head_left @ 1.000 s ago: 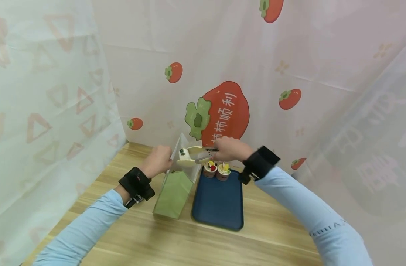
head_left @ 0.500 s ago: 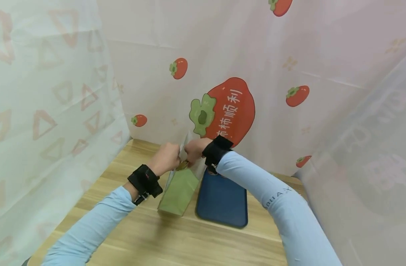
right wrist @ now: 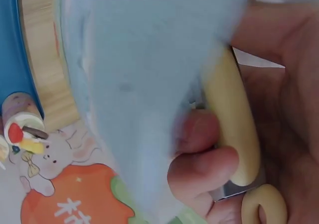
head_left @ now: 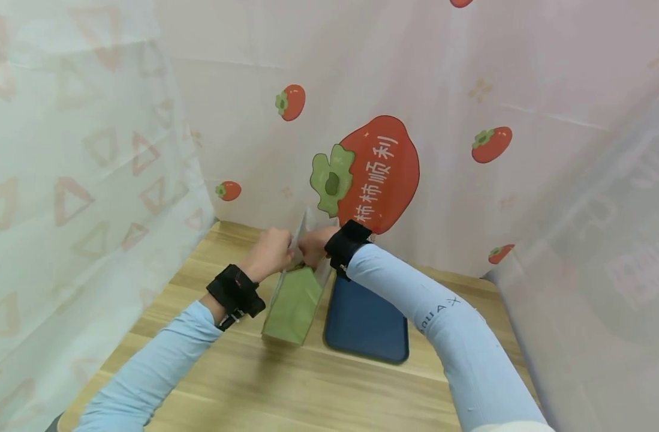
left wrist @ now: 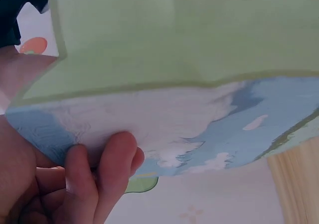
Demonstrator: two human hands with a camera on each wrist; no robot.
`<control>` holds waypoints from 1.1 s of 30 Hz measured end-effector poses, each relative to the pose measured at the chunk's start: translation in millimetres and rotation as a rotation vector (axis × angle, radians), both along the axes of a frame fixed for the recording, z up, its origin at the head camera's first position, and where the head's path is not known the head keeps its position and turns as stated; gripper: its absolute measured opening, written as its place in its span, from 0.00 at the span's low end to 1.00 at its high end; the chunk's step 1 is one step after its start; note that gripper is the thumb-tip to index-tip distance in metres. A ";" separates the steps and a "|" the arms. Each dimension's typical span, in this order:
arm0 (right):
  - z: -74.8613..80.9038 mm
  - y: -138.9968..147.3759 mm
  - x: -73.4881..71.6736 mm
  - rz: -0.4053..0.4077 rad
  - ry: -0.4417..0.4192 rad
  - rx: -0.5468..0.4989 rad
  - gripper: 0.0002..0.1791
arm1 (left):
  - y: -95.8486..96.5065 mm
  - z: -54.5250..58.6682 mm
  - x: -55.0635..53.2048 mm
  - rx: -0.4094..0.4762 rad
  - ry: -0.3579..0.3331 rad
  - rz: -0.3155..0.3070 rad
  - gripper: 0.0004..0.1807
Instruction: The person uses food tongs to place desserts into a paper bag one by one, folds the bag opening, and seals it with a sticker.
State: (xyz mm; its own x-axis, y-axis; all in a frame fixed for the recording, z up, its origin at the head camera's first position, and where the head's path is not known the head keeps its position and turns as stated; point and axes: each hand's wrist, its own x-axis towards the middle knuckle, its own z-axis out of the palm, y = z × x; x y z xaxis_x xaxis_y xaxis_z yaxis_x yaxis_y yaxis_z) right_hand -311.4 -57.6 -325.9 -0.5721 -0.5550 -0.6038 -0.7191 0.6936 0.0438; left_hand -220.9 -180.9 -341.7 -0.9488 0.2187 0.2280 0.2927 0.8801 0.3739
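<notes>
Left grip (head_left: 271, 252): pinches the rim of the green paper bag (head_left: 294, 306), just left of the tray (head_left: 367, 321).
Right grip (head_left: 315, 243): holds yellow-handled tongs (right wrist: 232, 119) at the bag's mouth; tips hidden.
Technique: mouth best kept spread, tongs lowered well inside before loosening.
Surroundings: dessert cup (right wrist: 23, 127) at the tray's far end.
Obstruction: bag wall, screening the tongs.

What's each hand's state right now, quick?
Left hand: closed, holding the bag by its edge.
Right hand: closed, holding the tongs.
</notes>
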 end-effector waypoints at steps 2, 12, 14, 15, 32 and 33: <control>12.7 2.0 1.2 0.003 0.018 0.029 0.25 | -2.1 2.4 0.2 0.007 0.019 0.002 0.13; 92.8 79.3 7.1 0.008 0.068 -0.205 0.17 | -11.6 9.2 -0.4 -0.003 0.037 0.022 0.18; 98.6 105.1 9.3 0.018 0.087 -0.294 0.21 | -12.7 9.6 -1.0 -0.018 0.048 0.026 0.19; 98.4 118.8 10.9 0.014 0.085 -0.349 0.22 | -13.1 9.7 -1.1 -0.017 0.046 0.026 0.20; -49.9 311.5 50.3 -0.477 0.118 -0.764 0.23 | -15.6 -0.1 6.6 0.014 0.016 0.023 0.25; -61.4 315.5 49.3 -0.506 0.129 -0.744 0.22 | -15.1 -1.3 7.0 0.015 0.013 0.024 0.25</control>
State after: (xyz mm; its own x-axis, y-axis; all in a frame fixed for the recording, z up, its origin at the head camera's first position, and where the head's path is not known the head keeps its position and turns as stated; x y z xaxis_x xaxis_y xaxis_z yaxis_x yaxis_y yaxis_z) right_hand -262.1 257.9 -387.3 -0.8917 -0.4404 -0.1044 -0.3417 0.8064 -0.4827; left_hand -213.9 -196.1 -342.9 -0.9507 0.1926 0.2430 0.2764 0.8814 0.3831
